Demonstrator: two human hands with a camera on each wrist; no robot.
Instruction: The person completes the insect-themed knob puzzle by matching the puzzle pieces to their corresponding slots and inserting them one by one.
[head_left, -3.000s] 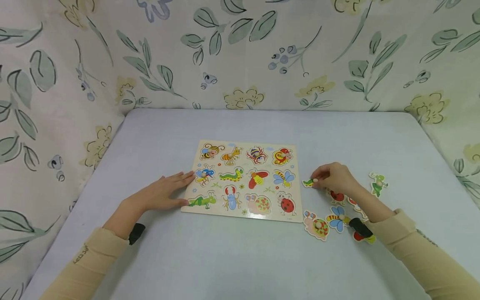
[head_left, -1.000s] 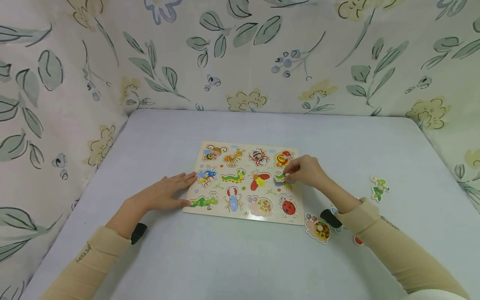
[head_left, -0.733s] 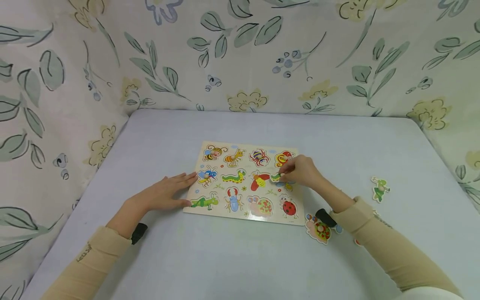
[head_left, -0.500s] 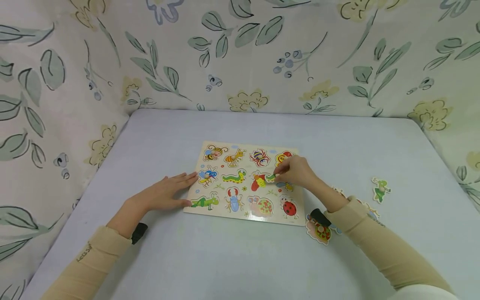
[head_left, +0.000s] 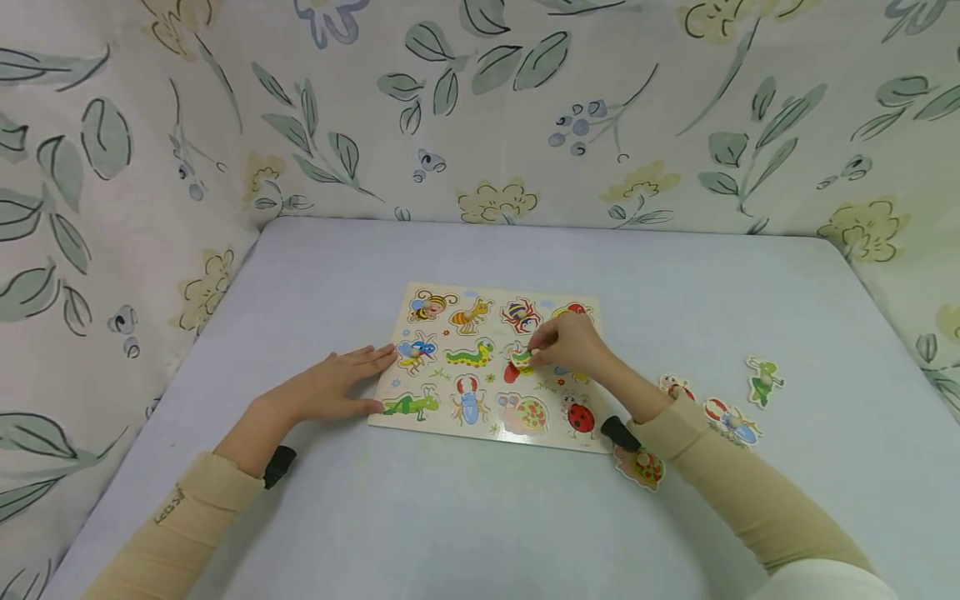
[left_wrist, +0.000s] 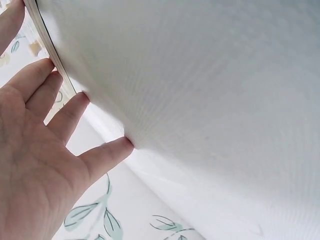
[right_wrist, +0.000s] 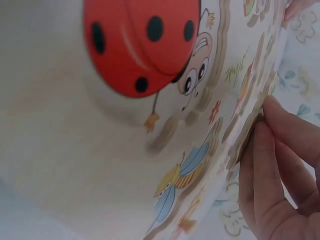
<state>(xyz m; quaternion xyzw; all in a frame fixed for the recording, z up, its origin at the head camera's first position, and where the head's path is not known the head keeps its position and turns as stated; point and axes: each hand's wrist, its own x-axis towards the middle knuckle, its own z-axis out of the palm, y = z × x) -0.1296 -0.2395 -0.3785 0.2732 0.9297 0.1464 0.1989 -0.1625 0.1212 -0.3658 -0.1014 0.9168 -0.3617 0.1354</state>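
Observation:
My left hand [head_left: 333,387] lies with straight fingers at the left edge of a wooden insect puzzle board [head_left: 431,421]. The left wrist view shows its fingertips [left_wrist: 82,97] touching down along the board's edge. My right hand [head_left: 573,343] pinches a small green caterpillar puzzle piece [head_left: 519,358] and holds it over the red moth picture in the board's middle row. Left of it is the printed caterpillar picture [head_left: 468,354]. In the right wrist view, thumb and fingers [right_wrist: 267,165] close on a thin piece, seen edge-on; its face is hidden.
Knobbed pieces, such as the spider [head_left: 521,315], sit in the top row. Right of the board lie loose pieces: snail [head_left: 643,471], stag beetle [head_left: 733,423], ladybug [head_left: 671,383] and green grasshopper [head_left: 763,383]. My right forearm covers part of this area. A floral curtain [head_left: 495,108] stands behind the table.
My right hand has carried the caterpillar piece leftward from beside the board, across the dragonfly picture, to the red moth picture. The left hand has stayed at the board's left edge.

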